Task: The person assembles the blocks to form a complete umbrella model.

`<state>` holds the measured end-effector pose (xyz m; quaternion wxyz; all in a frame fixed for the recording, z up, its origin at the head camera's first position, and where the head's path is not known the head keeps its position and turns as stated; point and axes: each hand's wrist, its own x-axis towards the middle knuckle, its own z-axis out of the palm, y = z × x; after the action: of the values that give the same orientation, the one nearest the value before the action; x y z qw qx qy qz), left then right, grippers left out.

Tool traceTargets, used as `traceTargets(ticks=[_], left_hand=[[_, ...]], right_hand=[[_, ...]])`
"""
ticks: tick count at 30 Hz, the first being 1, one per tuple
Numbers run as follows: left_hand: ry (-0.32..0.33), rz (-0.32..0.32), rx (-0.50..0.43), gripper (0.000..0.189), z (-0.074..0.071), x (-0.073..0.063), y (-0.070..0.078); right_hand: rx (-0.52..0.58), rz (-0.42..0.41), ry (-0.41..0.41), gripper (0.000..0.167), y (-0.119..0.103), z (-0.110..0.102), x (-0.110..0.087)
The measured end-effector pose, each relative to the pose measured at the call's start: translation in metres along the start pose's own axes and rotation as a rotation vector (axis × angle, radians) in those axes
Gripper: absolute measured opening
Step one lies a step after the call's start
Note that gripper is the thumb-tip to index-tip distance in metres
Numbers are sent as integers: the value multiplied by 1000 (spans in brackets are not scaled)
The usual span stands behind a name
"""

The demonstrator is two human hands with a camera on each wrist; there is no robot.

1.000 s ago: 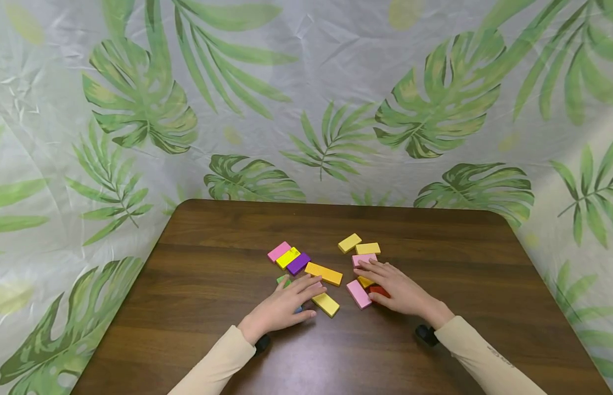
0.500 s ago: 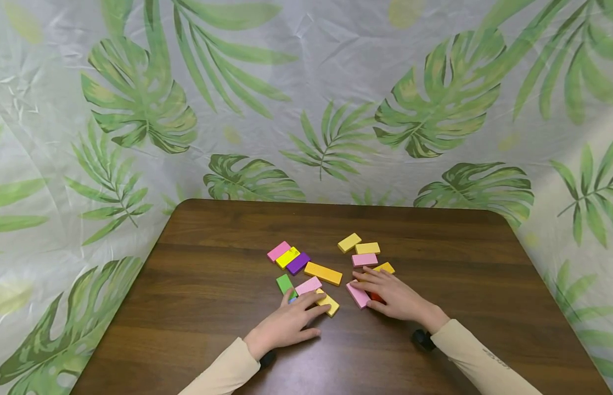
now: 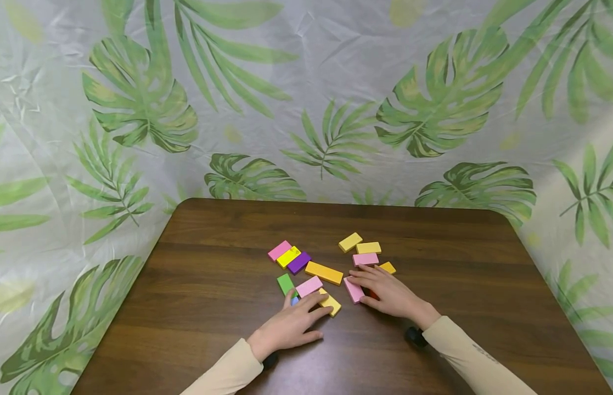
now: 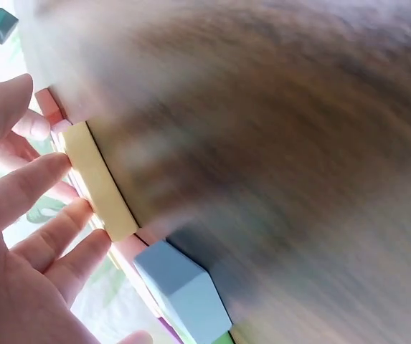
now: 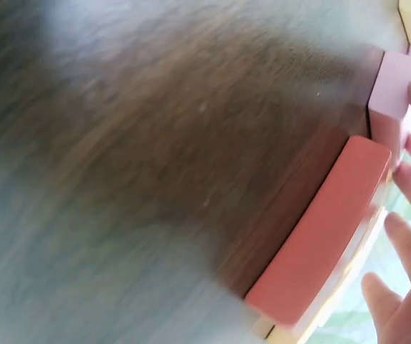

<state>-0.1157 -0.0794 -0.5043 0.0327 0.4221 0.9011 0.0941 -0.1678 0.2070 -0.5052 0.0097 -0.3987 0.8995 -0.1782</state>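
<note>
In the head view my left hand (image 3: 288,326) lies low with its fingers spread, the fingertips on a pale yellow block (image 3: 332,305). Its thumb is beside a blue block (image 3: 294,300), mostly covered by the hand, and a green block (image 3: 286,284). A light pink block (image 3: 309,286) lies just beyond those fingers. My right hand (image 3: 387,293) reaches over a red block (image 3: 373,294), its fingers extended and touching a pink block (image 3: 353,291). The right wrist view shows the red block (image 5: 323,236) long and flat on the table, under the hand.
Pink, bright yellow and purple blocks (image 3: 299,263) lie side by side at the back left. A long orange block (image 3: 324,273) sits mid-table. Two pale yellow blocks (image 3: 368,248), another pink block (image 3: 366,259) and an orange block (image 3: 387,268) lie beyond my right hand. A leaf-patterned curtain (image 3: 326,137) hangs behind.
My right hand has moved left and the pink block at its fingertips has shifted left with it. My left hand has drawn back toward me, uncovering the light pink and green blocks.
</note>
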Motion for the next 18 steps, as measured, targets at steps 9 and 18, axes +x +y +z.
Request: traceTargets(ticks=[9,18], left_hand=[[16,68,-27,50,2,8,1],[-32,86,-53,48,2,14,3]], right_hand=[[-6,34,16,54,-1,5,8],[-17,77,6,55,-3,9,15]])
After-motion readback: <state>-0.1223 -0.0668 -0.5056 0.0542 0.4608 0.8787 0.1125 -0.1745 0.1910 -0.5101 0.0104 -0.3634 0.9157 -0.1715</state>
